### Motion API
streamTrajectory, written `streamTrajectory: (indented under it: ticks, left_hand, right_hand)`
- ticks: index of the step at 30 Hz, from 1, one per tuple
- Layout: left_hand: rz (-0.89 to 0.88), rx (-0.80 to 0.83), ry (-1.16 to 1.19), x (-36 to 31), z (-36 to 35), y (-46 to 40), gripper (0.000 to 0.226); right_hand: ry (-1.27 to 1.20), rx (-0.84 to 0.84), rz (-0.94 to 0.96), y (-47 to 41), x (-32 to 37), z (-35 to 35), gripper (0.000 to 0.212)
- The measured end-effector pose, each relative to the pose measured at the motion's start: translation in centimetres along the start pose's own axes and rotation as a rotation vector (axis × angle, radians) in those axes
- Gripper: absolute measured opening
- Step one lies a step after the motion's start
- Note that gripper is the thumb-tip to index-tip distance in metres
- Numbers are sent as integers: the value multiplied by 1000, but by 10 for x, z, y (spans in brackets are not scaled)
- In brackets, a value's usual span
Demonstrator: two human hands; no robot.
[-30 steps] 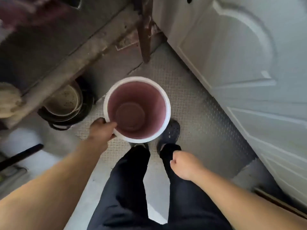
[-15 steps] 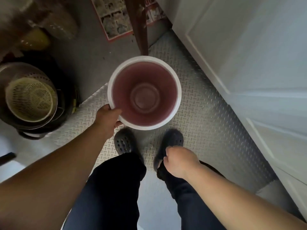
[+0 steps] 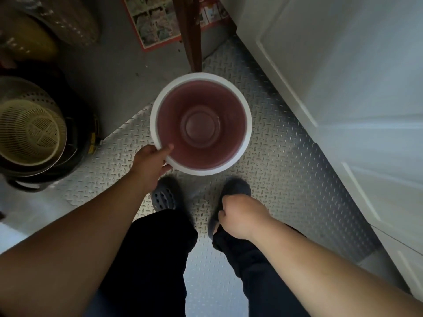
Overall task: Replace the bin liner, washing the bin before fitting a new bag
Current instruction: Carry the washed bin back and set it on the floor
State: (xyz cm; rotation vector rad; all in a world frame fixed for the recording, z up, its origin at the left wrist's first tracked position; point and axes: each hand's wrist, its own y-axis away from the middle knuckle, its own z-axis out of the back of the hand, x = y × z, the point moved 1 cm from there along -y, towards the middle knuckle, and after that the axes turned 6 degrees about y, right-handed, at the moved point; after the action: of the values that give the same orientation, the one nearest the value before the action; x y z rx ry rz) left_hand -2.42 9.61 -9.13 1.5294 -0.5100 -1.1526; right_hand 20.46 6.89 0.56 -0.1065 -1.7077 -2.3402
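Observation:
A round bin (image 3: 201, 92) with a white rim and a dull pink inside hangs upright in front of me, empty and with no liner in it. My left hand (image 3: 150, 162) grips its near-left rim, thumb inside and fingers under the edge. My right hand (image 3: 240, 215) hangs beside my right leg with its fingers loosely curled, holding nothing. Both my feet in dark perforated clogs stand just below the bin on the floor.
A metal tread-plate floor (image 3: 274, 175) runs ahead beside a white panelled door (image 3: 343, 110) on the right. A brown wooden post (image 3: 190, 30) stands just beyond the bin. Stacked pots with a cream colander (image 3: 29, 131) sit at the left. A printed sheet (image 3: 158, 21) lies on the floor.
I have stepped forward with the bin still gripped in my left hand. The colander stack and printed sheet came into view and have drawn nearer; my right hand stays by my leg.

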Motion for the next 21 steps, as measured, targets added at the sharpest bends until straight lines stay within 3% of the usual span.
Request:
streamTrajectory:
  ticks: [4,10,17,21]
  left_hand:
    - [46,69,-57,3,9,21,24]
    - [30,-32,-547,-1,31,97,20]
    - [46,-10,-745,-17,59,267,17]
    - [29,33,-851,-17,86,379,16]
  right_hand:
    - [24,-17,-17,6,6,3,10]
    - [25,-67,16,44,26,13,11]
    - [-89,-72,88,156,56,45,29]
    - [-91,-81,107,246,67,73,28]
